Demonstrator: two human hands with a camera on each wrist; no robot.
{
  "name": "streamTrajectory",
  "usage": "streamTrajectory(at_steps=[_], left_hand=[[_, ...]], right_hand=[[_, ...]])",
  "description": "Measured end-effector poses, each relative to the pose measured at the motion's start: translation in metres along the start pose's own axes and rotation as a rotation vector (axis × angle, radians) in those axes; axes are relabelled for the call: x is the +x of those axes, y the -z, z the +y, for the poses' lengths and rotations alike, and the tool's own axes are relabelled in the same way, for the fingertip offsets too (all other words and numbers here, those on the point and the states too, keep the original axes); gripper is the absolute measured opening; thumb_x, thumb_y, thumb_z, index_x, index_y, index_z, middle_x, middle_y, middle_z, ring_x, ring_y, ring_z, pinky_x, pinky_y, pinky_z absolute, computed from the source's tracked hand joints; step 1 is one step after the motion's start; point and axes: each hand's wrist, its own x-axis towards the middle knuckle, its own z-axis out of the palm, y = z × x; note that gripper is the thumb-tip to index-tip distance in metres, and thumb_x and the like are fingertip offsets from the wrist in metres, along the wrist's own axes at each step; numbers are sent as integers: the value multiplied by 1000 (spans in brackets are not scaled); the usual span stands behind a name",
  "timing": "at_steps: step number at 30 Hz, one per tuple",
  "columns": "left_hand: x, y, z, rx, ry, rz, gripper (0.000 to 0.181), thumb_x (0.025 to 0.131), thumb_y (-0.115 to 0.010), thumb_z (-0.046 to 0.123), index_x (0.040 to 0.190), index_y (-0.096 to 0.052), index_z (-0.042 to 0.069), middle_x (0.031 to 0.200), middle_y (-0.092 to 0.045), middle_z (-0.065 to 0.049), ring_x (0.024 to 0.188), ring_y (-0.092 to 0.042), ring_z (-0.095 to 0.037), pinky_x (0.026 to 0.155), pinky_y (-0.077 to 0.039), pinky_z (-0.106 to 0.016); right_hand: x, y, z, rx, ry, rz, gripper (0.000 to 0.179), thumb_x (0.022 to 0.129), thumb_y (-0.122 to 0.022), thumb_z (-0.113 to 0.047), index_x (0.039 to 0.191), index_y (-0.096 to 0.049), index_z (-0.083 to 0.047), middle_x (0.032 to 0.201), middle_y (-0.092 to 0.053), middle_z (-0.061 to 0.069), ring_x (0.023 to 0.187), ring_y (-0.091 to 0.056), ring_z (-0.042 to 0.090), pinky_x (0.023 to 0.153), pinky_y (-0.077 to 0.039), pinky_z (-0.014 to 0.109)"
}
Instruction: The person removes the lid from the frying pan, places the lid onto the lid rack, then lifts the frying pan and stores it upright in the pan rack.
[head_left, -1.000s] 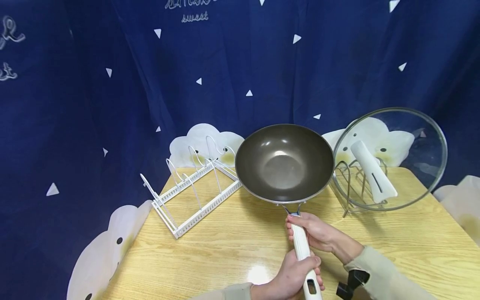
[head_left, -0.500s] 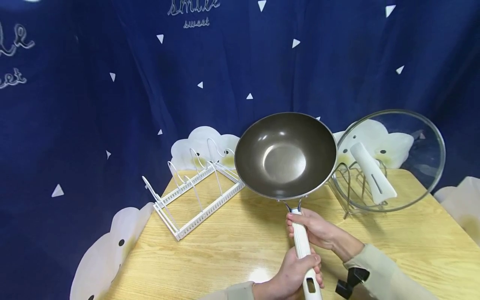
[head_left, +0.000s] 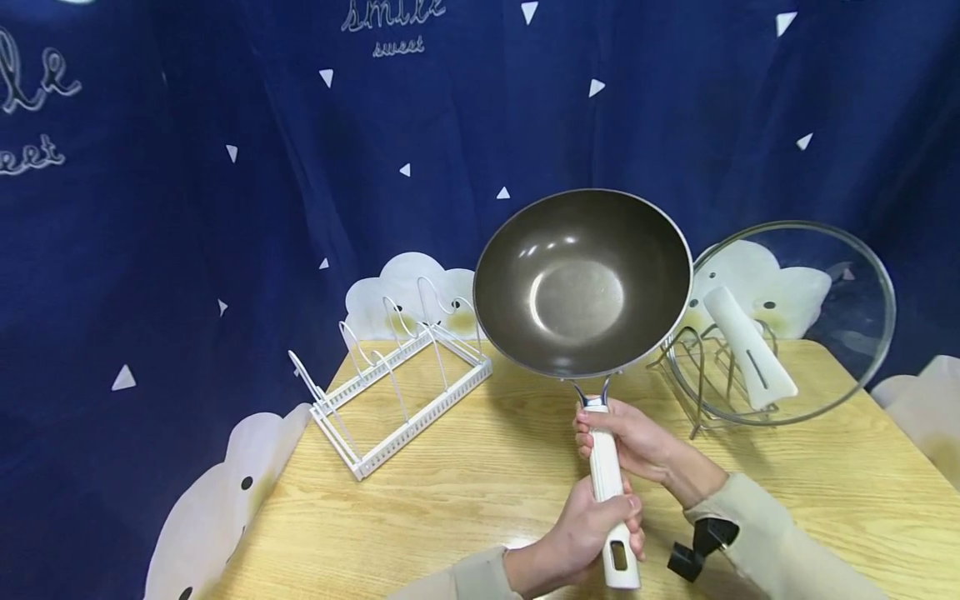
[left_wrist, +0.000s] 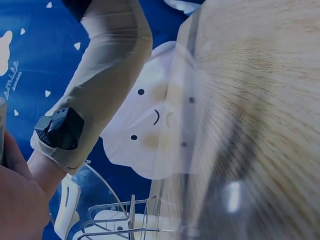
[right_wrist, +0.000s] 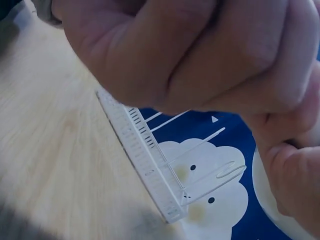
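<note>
A wok [head_left: 585, 292] with a dark brown inside and a long white handle [head_left: 606, 462] is held up over the table, its inside facing me. My left hand [head_left: 581, 529] grips the lower part of the handle, thumb across the top, just above the hanging hole. Closer to the bowl, my right hand [head_left: 626, 437] wraps round the top of the handle below the metal fork. In the left wrist view the right sleeve [left_wrist: 107, 75] shows with a black wrist camera [left_wrist: 62, 129]. Curled fingers [right_wrist: 235, 55] fill the top of the right wrist view.
A white wire rack [head_left: 397, 400] with upright dividers stands on the wooden table [head_left: 450, 517] to the left. On the right, a glass lid [head_left: 832, 333] with a white handle stands upright in a small metal rack [head_left: 701, 375]. Behind hangs a blue curtain [head_left: 405, 217].
Both hands have raised the wok, and its bowl has tipped further toward me and shifted slightly right. The grip on the handle is unchanged. The racks and the lid stay put.
</note>
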Motion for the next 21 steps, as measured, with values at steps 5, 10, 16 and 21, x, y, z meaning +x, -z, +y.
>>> streamTrajectory(at_steps=[5,10,16,21], left_hand=[[1,0,1,-10,-1,-12,14,87,-48,3,93,-40,13,62,-51,10,49,-55,-3,52,-51,-22],[2,1,3,-9,5,-17,14,86,-47,3,92,-40,14,63,-50,9,50,-54,-3,53,-50,-22],[6,0,8,24,-38,-4,12,87,-48,3,91,-42,13,64,-51,7,50,-55,-4,54,-51,-22],[8,-3,11,12,-38,70,10,88,-49,2,92,-45,11,64,-52,4,51,-55,-5,54,-53,-24]], right_hand=[[1,-1,-1,-55,35,11,19,100,-33,1,95,-50,-7,83,-58,0,73,-57,9,69,-51,20],[3,-2,-1,-192,77,71,12,99,-37,1,96,-47,-7,79,-57,0,69,-57,8,65,-53,21],[8,-5,-9,-397,96,154,6,98,-41,-1,95,-43,-6,73,-57,1,64,-57,10,61,-54,24],[13,-9,-15,-489,71,227,6,97,-45,-4,96,-40,-1,70,-55,3,60,-57,12,58,-54,26]])
